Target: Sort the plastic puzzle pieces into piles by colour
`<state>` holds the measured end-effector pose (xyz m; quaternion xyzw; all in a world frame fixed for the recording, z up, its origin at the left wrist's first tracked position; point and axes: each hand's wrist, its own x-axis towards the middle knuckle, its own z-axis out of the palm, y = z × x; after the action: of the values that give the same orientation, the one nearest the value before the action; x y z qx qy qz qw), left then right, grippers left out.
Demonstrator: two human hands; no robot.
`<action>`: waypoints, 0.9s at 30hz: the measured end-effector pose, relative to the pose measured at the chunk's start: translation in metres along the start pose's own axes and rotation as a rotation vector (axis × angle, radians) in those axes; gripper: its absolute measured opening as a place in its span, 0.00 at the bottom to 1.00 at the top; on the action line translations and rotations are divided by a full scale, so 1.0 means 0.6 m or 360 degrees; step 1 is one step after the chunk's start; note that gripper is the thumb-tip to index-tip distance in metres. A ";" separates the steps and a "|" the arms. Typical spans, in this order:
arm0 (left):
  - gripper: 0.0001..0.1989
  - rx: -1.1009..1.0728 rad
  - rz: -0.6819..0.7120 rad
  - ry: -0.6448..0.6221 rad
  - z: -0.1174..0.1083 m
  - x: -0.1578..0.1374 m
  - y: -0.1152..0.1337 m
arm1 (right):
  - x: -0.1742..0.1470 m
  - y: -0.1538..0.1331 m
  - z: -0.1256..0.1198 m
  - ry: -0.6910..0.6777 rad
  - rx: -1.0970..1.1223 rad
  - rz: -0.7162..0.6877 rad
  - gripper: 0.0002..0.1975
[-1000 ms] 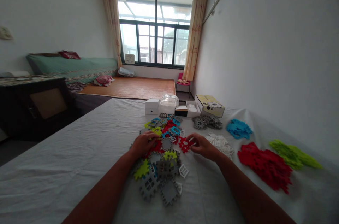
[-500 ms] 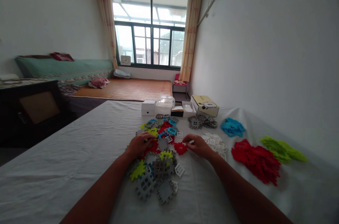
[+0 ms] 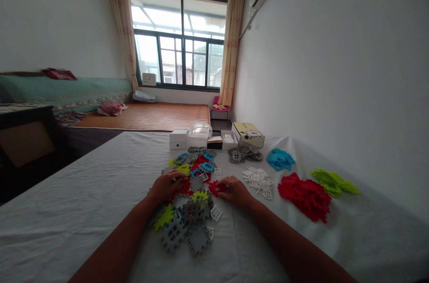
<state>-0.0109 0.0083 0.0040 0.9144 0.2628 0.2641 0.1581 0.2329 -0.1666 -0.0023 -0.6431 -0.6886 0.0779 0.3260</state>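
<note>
One red, notch-edged plastic piece (image 3: 213,188) was beside a multicoloured plastic-tile heap (image 3: 196,211). The right hand (image 3: 236,191) had fingertips at the piece's rim, grip impossible to tell; the left hand (image 3: 164,187) curled over the heap, hold hidden. Handling that piece seemed the step, calling for a secure pinch. A white cardboard box (image 3: 178,137) bore a tiny, unreadable dark logo (image 3: 177,145).

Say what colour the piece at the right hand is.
The piece is red; the head view shows it.

Cloth (image 3: 90,185) open left, pieces (image 3: 194,208) apparently crowding centre
</note>
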 end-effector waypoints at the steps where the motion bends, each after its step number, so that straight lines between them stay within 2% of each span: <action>1: 0.14 -0.0005 -0.0010 0.0002 -0.001 -0.001 0.001 | 0.001 -0.003 -0.001 0.0031 0.0034 0.0020 0.14; 4: 0.14 -0.0030 -0.0034 0.0008 -0.002 -0.002 0.005 | -0.002 -0.009 -0.034 0.0163 0.0096 0.0021 0.17; 6: 0.14 -0.0038 -0.0041 0.0016 -0.002 -0.003 0.005 | -0.019 0.002 -0.086 0.0302 -0.0033 -0.0003 0.17; 8: 0.14 -0.0030 -0.0032 0.0018 -0.002 -0.003 0.006 | -0.055 0.034 -0.154 0.0464 -0.0334 0.0060 0.16; 11: 0.14 0.0003 -0.0010 0.0016 -0.001 -0.002 0.007 | -0.144 0.115 -0.247 0.0638 -0.0862 0.0477 0.15; 14: 0.14 0.0020 0.0023 0.0013 -0.001 0.000 0.010 | -0.225 0.183 -0.288 0.0562 -0.1170 0.0849 0.15; 16: 0.14 0.0026 0.0036 0.0010 -0.002 0.000 0.012 | -0.242 0.194 -0.281 0.0550 -0.1218 0.0866 0.16; 18: 0.14 0.0035 0.0030 0.0011 -0.003 0.000 0.014 | -0.222 0.170 -0.252 0.0578 -0.1143 0.0678 0.17; 20: 0.14 0.0042 0.0022 0.0010 -0.003 -0.002 0.016 | -0.173 0.121 -0.206 0.0519 -0.0924 0.0388 0.16; 22: 0.14 0.0037 0.0034 0.0009 -0.004 -0.004 0.016 | -0.115 0.063 -0.152 0.0313 -0.0598 0.0142 0.17; 25: 0.14 0.0010 0.0049 0.0024 -0.003 -0.006 0.013 | -0.042 -0.009 -0.069 0.0061 -0.0350 -0.0013 0.17; 27: 0.14 -0.0011 0.0038 0.0029 -0.001 -0.005 0.009 | -0.013 -0.034 -0.025 -0.0035 -0.0325 -0.0029 0.17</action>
<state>-0.0113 0.0022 0.0053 0.9145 0.2523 0.2752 0.1557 0.2237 -0.1823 0.0176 -0.6658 -0.7022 0.0115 0.2521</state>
